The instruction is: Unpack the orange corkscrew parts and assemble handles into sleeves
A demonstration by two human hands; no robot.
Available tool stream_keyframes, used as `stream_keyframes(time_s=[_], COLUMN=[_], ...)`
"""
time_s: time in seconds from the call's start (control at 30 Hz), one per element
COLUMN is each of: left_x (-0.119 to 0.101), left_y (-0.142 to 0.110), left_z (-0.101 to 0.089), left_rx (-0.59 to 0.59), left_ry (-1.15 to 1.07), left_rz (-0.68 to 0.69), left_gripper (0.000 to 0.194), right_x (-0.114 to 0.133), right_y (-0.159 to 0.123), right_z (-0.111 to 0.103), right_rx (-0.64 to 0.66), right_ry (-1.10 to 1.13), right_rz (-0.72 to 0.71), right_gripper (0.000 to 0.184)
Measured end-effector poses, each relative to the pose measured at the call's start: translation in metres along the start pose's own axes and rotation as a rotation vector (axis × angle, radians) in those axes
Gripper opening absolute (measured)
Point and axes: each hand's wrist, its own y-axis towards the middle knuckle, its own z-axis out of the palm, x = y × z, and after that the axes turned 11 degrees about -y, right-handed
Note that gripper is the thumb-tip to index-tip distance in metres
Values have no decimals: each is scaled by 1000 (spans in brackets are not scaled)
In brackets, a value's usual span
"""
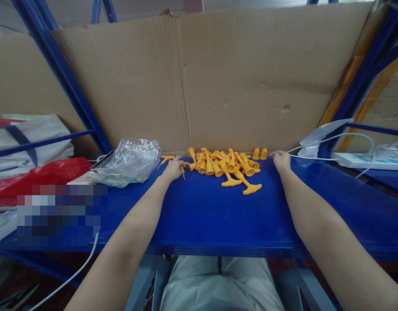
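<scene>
My left hand is at the left end of a pile of yellow-orange plastic corkscrews. Its fingers are closed on a corkscrew whose metal spiral points down towards me. Just behind that hand lies another corkscrew part, a T-handle with its spiral bare. On the right, my right hand rests at the back of the blue shelf, fingers curled, beside two upright yellow bell-shaped pieces. Whatever its fingers hold, if anything, is hidden. Two assembled corkscrews stick out from the pile's front.
A tall cardboard sheet closes off the back of the blue shelf. Clear plastic bags and a red bag lie at left. At right are a white power strip and cables. Blue posts stand on both sides.
</scene>
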Motion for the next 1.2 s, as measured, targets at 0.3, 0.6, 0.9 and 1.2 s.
stream_keyframes(time_s=[0.3,0.6,0.9,1.2], left_x=[-39,-28,17,22], left_y=[-2,3,13,6], left_z=[-19,-27,-24,-20], left_rx=[49,101,-107,-159], left_ry=[142,96,122,147], left_rz=[-329,-429,-417,-455], left_gripper=[40,42,41,40], right_x=[-3,-1,-5,-2], right_y=[2,-2,3,0], right_z=[6,5,8,5], right_rx=[-28,30,54,62], right_ry=[230,178,137,123], right_rz=[196,157,118,134], right_gripper=[31,28,25,26])
